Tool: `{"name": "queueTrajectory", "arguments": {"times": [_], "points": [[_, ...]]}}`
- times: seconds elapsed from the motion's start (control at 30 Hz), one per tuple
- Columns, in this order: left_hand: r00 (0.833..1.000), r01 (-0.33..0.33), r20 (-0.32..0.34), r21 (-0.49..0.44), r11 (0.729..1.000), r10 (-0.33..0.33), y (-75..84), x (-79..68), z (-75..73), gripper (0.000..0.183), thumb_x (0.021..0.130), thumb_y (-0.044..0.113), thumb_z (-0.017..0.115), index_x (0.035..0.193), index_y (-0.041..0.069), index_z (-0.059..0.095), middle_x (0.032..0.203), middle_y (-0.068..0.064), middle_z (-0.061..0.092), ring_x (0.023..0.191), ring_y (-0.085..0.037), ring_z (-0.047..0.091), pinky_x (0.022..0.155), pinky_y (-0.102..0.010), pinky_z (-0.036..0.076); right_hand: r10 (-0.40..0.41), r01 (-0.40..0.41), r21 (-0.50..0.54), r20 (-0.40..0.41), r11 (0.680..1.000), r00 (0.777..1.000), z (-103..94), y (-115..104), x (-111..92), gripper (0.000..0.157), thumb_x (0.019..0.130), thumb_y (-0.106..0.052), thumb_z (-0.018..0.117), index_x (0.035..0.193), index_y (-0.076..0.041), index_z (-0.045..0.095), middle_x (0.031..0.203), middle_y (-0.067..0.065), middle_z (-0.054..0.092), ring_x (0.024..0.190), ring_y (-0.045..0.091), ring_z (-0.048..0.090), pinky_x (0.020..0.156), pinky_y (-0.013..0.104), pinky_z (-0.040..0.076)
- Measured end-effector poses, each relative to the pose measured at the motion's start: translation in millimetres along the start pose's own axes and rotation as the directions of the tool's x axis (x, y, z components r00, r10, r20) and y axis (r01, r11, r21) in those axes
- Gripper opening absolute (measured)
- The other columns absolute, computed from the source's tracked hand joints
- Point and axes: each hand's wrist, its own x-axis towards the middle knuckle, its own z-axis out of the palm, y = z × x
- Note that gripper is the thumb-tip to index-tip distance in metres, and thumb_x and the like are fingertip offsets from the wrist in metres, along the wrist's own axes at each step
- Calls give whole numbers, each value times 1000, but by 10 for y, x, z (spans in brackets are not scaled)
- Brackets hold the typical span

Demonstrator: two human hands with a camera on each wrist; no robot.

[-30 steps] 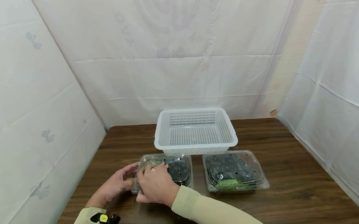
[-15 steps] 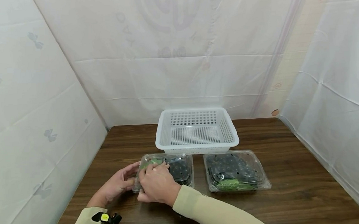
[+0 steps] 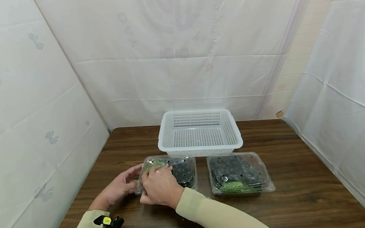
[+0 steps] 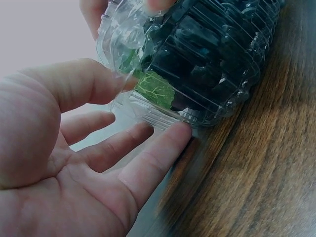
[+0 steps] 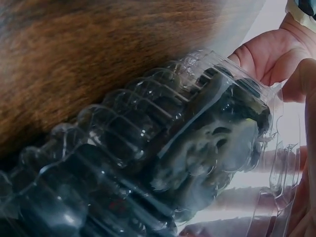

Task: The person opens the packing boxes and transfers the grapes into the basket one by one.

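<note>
Two clear plastic clamshell boxes of dark round fruit, which look like grapes, lie on the table. Around the left end of the left clamshell box [image 3: 182,171] is my left hand [image 3: 120,186]; in the left wrist view its thumb and fingertips meet the ribbed plastic edge. Lying over the left part of the lid is my right hand [image 3: 161,187], fingers bent across the top and thumb low at the near side. A green leaf-like piece [image 4: 155,90] shows through the plastic. The right clamshell box [image 3: 240,169] is untouched, with a green patch near its front.
Behind the boxes stands a white perforated plastic basket [image 3: 200,149] with nothing in it. The brown wood-grain table [image 3: 293,167] carries everything. Pale patterned sheets [image 3: 184,77] hang at the back and on both sides.
The whole head view shifted slightly between the first two frames. Both hands and the boxes keep almost the same places throughout.
</note>
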Motion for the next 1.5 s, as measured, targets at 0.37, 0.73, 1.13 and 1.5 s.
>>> {"name": "queueTrajectory", "arguments": {"times": [0.37,0.73,1.13,1.5], "points": [[999,13,39,45,999,-15,47,-50,-1,82,102,8,60,163,-1,6,138,-13,52,100,-3,62,83,-24,57,114,-126,229,66,965,991,-106,290,150,50,90,-67,55,105,-22,72,58,-7,54,45,10,50,37,24,34],[998,67,-28,84,994,-65,143,-15,50,74,98,6,62,159,-3,21,120,-12,59,92,-11,61,76,-26,57,64,-64,165,7,984,998,-93,301,83,53,85,-67,57,107,-23,73,72,-5,64,44,11,50,36,25,34],[993,103,-72,67,992,-98,169,-32,122,73,99,12,67,156,-7,27,148,-33,44,116,-23,63,86,-38,62,-5,-7,168,72,986,997,-139,298,-53,46,89,-66,56,105,-25,70,71,-6,62,47,12,46,40,27,38],[992,106,-77,60,993,-101,186,-61,101,75,98,14,69,157,-4,27,147,-33,45,113,-25,66,84,-43,63,-37,25,255,44,967,998,-155,379,-247,57,89,-59,66,134,-24,64,112,0,70,94,22,71,75,32,62]]}}
